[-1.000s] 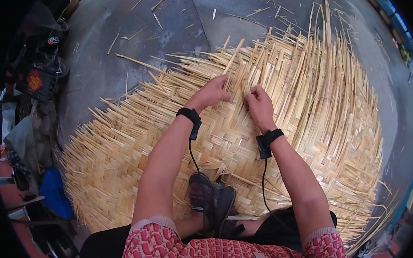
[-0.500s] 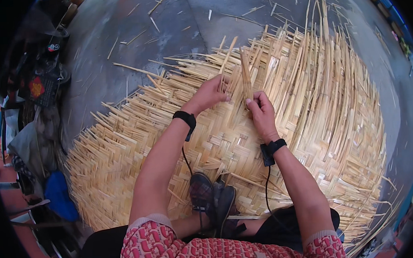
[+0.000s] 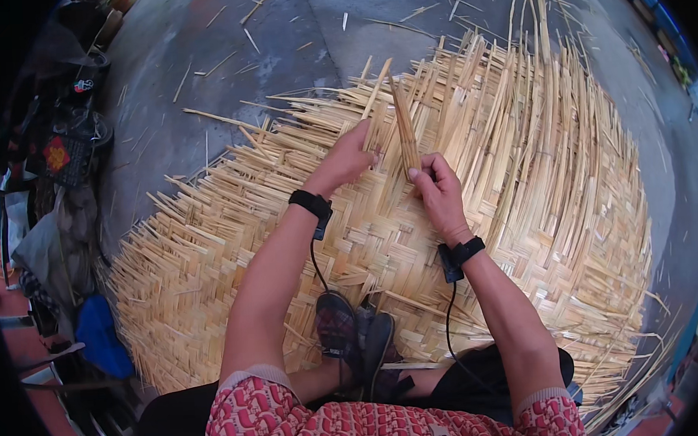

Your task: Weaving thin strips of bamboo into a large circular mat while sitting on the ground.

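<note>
A large woven mat (image 3: 382,240) of pale split-bamboo strips spreads under my feet and both hands. My right hand (image 3: 440,189) pinches a narrow bundle of bamboo strips (image 3: 404,128) between thumb and fingers; the bundle rises from the weave and points away from me, tilted slightly left. Just left of it, my left hand (image 3: 350,156) closes on other bamboo strips (image 3: 376,98) at the far edge of the weave. Its fingertips are partly hidden among these strips. A small gap separates the two hands.
Loose strip ends stick out around the mat's far and left edges. Cut scraps (image 3: 253,41) litter the grey floor (image 3: 153,94). My shoes (image 3: 339,329) rest on the mat. A blue object (image 3: 103,337) and dark clutter (image 3: 69,154) stand at the left. Thin cables hang from both wristbands.
The bundle in my right hand has tipped a little to the left. My left hand has shifted slightly on its strips. The whole view has drifted a little.
</note>
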{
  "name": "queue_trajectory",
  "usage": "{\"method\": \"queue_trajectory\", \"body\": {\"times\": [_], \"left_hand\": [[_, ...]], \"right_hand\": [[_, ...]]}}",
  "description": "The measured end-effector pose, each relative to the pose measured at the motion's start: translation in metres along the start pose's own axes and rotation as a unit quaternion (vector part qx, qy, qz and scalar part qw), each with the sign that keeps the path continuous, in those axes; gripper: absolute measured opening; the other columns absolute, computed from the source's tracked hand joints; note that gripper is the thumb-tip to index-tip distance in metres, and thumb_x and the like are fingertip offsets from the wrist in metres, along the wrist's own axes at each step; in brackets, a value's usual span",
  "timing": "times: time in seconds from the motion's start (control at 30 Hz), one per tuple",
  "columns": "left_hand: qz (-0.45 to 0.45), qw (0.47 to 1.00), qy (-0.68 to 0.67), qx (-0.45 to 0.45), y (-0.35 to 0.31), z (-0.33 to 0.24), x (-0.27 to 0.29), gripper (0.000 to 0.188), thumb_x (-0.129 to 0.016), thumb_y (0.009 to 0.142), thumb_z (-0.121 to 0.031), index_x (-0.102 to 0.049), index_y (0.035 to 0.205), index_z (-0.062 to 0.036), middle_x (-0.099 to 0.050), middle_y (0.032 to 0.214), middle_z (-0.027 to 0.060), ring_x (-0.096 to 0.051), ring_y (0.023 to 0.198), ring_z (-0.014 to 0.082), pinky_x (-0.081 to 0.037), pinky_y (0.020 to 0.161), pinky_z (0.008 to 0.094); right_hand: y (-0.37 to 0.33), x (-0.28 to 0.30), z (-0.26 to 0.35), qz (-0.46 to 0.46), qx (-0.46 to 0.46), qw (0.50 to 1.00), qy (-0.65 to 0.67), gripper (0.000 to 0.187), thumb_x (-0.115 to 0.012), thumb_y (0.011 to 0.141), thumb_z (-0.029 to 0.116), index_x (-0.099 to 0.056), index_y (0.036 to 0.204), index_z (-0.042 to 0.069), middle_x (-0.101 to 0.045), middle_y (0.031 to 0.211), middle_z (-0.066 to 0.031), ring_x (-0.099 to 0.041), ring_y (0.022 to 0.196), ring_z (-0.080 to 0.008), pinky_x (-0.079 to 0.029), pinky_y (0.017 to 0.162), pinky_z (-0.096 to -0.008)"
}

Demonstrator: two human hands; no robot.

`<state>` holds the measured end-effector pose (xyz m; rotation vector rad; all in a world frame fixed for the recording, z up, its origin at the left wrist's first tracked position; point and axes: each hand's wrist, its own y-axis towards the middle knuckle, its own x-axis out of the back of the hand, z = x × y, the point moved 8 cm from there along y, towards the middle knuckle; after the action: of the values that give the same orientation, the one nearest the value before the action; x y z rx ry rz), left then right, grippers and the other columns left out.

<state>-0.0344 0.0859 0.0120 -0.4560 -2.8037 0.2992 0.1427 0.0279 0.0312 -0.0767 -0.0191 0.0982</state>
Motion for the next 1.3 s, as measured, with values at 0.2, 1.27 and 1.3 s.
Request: {"method": "queue_trajectory", "body": {"times": [0.2, 1.27, 1.3], "left_hand": [[0.044, 0.968, -0.242, 0.043, -0.009, 0.010, -0.003, 0.037, -0.069, 0.081, 0.003, -0.064, 0.117, -0.0027, -0.067, 0.105, 0.0009, -0.061, 0.092, 0.0098, -0.051, 0.086, 0.0269], [-0.718, 0.640, -0.254, -0.103, -0.163, 0.035, 0.198, 0.022, -0.052, 0.087, 0.007, -0.062, 0.105, -0.0027, -0.064, 0.102, 0.0070, -0.061, 0.090, 0.0175, -0.050, 0.080, 0.0288], [-0.703, 0.666, -0.223, -0.108, -0.155, 0.019, 0.204, 0.025, -0.053, 0.086, 0.008, -0.062, 0.107, -0.0021, -0.065, 0.104, 0.0081, -0.062, 0.093, 0.0182, -0.050, 0.081, 0.0287]], "right_hand": [[0.016, -0.002, -0.011, -0.068, -0.025, 0.997, -0.040, 0.012, -0.066, 0.092, 0.014, -0.057, 0.093, 0.005, -0.054, 0.069, 0.0011, -0.046, 0.060, -0.0102, -0.042, 0.059, -0.0259], [-0.205, -0.132, 0.015, 0.506, 0.401, 0.630, -0.431, 0.010, -0.060, 0.080, 0.014, -0.068, 0.085, 0.013, -0.062, 0.086, -0.0046, -0.061, 0.093, -0.0239, -0.054, 0.074, -0.0364], [-0.213, -0.139, 0.015, 0.502, 0.425, 0.631, -0.411, 0.010, -0.060, 0.080, 0.014, -0.068, 0.085, 0.013, -0.062, 0.086, -0.0046, -0.061, 0.093, -0.0239, -0.054, 0.074, -0.0364]]}}
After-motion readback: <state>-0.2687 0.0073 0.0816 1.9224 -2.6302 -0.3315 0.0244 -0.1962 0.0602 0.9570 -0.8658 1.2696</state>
